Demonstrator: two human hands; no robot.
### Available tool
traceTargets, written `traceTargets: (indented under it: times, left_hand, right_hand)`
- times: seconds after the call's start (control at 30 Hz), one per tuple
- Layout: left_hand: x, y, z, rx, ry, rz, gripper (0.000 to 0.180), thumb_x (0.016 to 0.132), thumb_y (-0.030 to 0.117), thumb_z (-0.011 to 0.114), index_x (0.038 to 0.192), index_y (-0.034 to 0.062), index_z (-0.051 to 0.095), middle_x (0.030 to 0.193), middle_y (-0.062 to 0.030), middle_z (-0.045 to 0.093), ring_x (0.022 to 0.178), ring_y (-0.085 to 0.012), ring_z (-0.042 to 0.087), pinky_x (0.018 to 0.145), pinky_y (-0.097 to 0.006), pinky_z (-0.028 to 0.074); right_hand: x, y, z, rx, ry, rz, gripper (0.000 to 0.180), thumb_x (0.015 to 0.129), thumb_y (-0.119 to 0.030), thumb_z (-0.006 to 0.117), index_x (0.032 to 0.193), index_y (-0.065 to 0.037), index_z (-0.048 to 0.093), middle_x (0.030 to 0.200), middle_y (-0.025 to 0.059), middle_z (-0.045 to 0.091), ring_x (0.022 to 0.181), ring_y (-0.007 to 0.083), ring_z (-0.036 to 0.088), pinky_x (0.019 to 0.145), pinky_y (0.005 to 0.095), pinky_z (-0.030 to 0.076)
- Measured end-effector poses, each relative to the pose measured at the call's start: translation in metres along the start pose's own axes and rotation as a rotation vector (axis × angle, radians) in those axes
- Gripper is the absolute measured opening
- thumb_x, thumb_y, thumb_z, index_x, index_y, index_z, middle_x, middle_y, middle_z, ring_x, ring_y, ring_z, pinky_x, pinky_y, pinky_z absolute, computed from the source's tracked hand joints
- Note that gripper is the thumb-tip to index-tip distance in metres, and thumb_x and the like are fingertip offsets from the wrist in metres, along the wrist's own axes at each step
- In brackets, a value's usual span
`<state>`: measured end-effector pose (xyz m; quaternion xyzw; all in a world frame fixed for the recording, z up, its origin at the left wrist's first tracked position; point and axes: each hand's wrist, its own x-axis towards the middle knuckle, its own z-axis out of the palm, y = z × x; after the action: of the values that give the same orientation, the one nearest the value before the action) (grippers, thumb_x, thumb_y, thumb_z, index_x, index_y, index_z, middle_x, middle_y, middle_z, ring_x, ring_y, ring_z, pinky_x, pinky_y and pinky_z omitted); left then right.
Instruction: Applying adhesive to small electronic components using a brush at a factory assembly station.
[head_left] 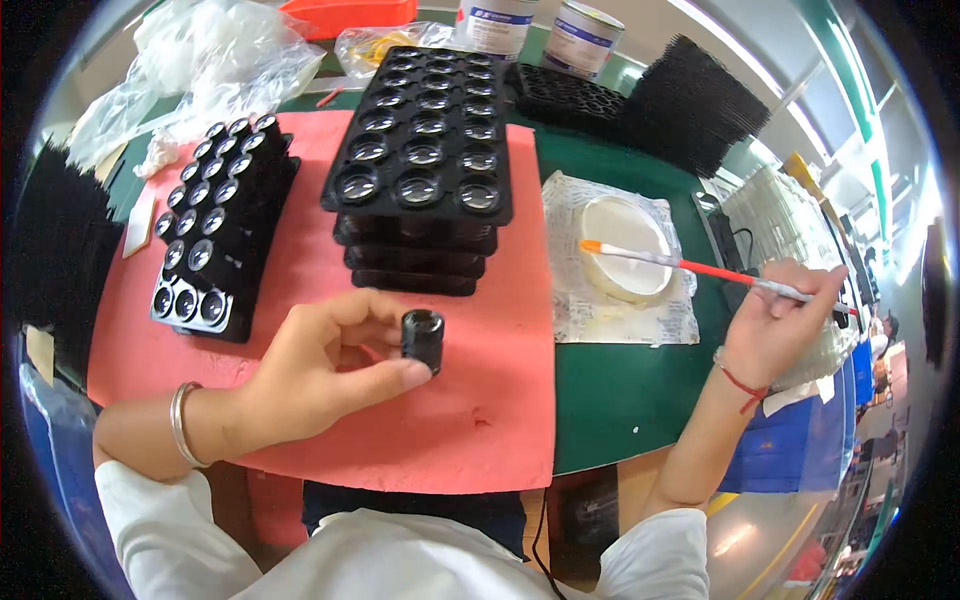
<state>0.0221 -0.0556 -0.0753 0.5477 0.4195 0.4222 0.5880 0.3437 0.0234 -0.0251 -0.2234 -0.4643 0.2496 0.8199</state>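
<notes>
My left hand pinches a small black cylinder with a glassy lens top, held upright over the pink mat. In my right hand is a thin paintbrush with a red and white handle. Its orange bristles reach over a round white dish, which rests on a sheet of printed paper. Ahead of my left hand rises a stack of black trays, the top one filled with rows of similar lens pieces. Further left, a tilted black tray carries several more.
Two white and blue cans stand at the back, near an empty black honeycomb tray and a dark stack of trays. Clear plastic bags and an orange bin lie back left. Green tabletop borders the mat.
</notes>
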Motion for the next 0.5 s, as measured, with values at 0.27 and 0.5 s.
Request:
traceTargets:
  times: [0.27, 0.5]
  left_hand:
    - [0.003, 0.001, -0.002, -0.086, -0.004, -0.059, 0.027, 0.075, 0.014, 0.067, 0.093, -0.0019, 0.054, 0.084, -0.0009, 0.058, 0.078, -0.0061, 0.054, 0.07, -0.021, 0.043]
    - [0.002, -0.002, -0.006, -0.093, -0.022, -0.023, 0.026, 0.075, 0.015, 0.067, 0.091, -0.0012, 0.054, 0.084, -0.0017, 0.059, 0.079, -0.0064, 0.054, 0.071, -0.021, 0.043]
  right_hand:
    - [-0.025, -0.002, 0.01, 0.167, -0.416, 0.117, 0.038, 0.093, -0.031, 0.033, 0.063, -0.01, 0.044, 0.047, -0.0024, 0.03, 0.044, 0.0074, 0.024, 0.042, 0.0224, 0.019]
    - [-0.032, 0.004, 0.013, 0.072, -0.567, 0.101, 0.038, 0.092, -0.035, 0.033, 0.066, -0.01, 0.044, 0.048, -0.0014, 0.034, 0.044, 0.0085, 0.028, 0.043, 0.0222, 0.022]
